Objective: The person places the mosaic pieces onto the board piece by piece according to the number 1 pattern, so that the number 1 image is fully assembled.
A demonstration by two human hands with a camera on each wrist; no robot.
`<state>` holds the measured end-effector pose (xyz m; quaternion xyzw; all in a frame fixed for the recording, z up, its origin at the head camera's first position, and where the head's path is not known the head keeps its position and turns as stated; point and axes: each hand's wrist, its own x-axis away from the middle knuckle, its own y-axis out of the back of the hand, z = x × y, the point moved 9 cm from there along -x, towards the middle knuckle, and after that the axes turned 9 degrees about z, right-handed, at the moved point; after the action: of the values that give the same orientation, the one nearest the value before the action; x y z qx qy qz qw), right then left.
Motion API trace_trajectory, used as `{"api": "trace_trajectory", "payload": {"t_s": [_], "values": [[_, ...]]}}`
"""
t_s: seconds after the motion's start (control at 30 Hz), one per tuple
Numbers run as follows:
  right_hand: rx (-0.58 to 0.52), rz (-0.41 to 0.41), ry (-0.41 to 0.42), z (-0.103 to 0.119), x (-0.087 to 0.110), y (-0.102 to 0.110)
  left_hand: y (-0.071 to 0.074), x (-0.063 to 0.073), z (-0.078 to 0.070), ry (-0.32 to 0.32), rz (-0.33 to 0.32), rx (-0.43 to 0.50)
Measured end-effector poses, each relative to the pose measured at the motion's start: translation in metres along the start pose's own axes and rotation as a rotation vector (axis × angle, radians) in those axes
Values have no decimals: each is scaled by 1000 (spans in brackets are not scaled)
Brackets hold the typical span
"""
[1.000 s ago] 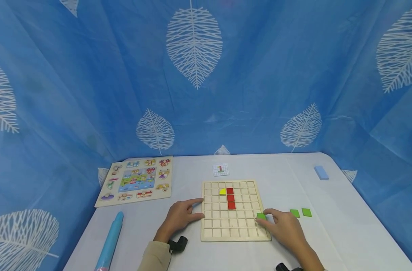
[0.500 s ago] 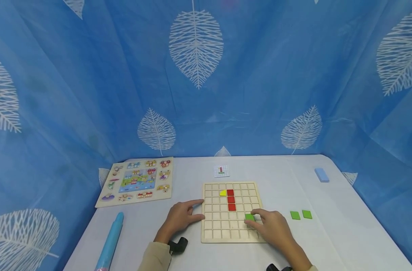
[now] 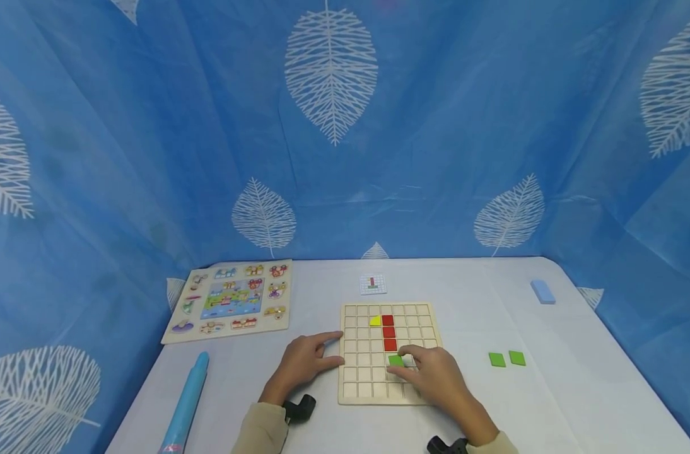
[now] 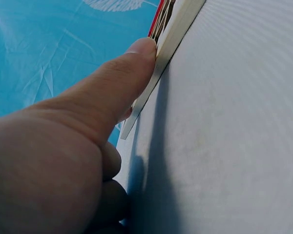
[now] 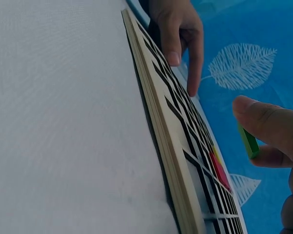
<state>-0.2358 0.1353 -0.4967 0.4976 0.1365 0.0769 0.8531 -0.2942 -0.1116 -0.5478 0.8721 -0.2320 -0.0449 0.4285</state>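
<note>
A wooden grid board (image 3: 364,373) lies on the table in front of me. In its cells sit a yellow piece (image 3: 376,321) with a slanted side and a column of red square tiles (image 3: 388,332). My right hand (image 3: 436,373) pinches a green square tile (image 3: 395,360) between thumb and forefinger, just below the lowest red tile. In the right wrist view that green tile (image 5: 249,141) is held above the board. My left hand (image 3: 304,362) touches the board's left edge with thumb and forefinger stretched out; the left wrist view shows the thumb (image 4: 122,73) against the edge.
Two loose green tiles (image 3: 497,359) lie right of the board. Behind it is a small pattern card (image 3: 373,284). A picture puzzle board (image 3: 228,301) and a light-blue tube (image 3: 186,403) are on the left, a blue block (image 3: 542,291) at the far right.
My right hand has carried the green tile leftward over the board, from its right edge to below the red column. The left hand has stayed at the left edge.
</note>
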Motion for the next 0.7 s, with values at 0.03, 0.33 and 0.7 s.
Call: {"api": "trace_trajectory", "payload": {"t_s": [0.03, 0.33, 0.7], "values": [[-1, 2, 7, 1, -1, -1, 0, 0, 0, 1, 0, -2], [-16, 15, 16, 7, -8, -10, 1, -1, 1, 5, -2, -16], [-16, 45, 32, 12, -23, -28, -1, -1, 1, 3, 0, -13]]}}
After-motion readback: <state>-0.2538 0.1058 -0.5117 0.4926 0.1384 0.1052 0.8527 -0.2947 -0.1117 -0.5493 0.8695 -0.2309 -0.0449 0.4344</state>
